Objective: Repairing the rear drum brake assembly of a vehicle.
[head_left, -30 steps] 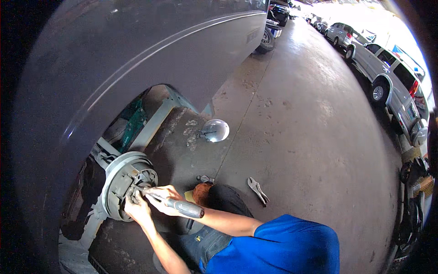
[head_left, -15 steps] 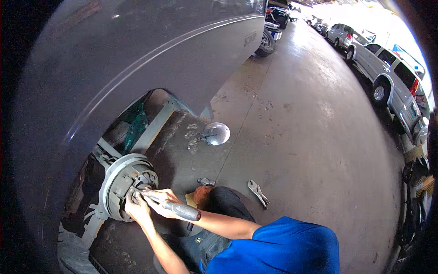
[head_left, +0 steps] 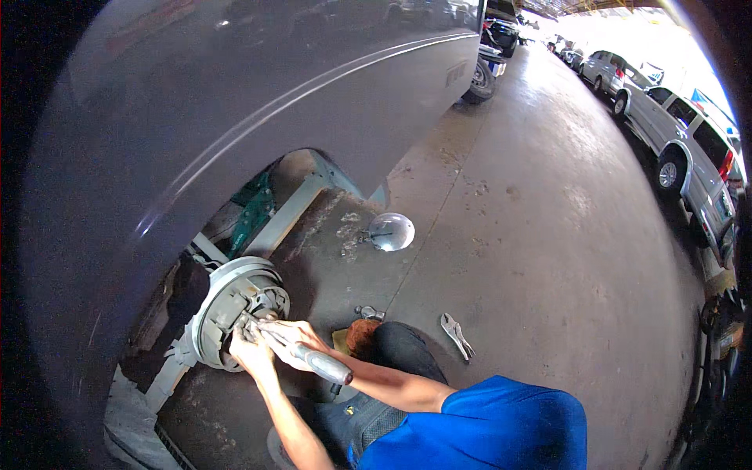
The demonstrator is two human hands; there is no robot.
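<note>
A wheel hub with exposed brake parts [head_left: 215, 309] sits inside the grey van's wheel arch. My left hand [head_left: 248, 350] is pinched at the front of the brake parts, on something I cannot make out, beside the tool's tip. My right hand [head_left: 296, 339] is closed on a long metal hand tool with a grey grip [head_left: 327, 365], angled into the hub; its tip is hidden among the fingers. Below and right of the hub lie a metal tool [head_left: 369, 312] and a reddish-brown object [head_left: 359, 336]. Locking pliers [head_left: 457, 337] lie on the floor to the right.
The grey van body [head_left: 313, 94] overhangs the hub. A shiny round metal dish [head_left: 392, 232] lies on the concrete floor [head_left: 548, 274]. A pale metal beam [head_left: 290, 215] runs behind the hub. Parked vehicles [head_left: 689, 157] line the right side; dark objects [head_left: 709, 352] crowd the right edge.
The whole scene has shifted slightly right in the view. My hands stay at the hub with the tool at much the same angle.
</note>
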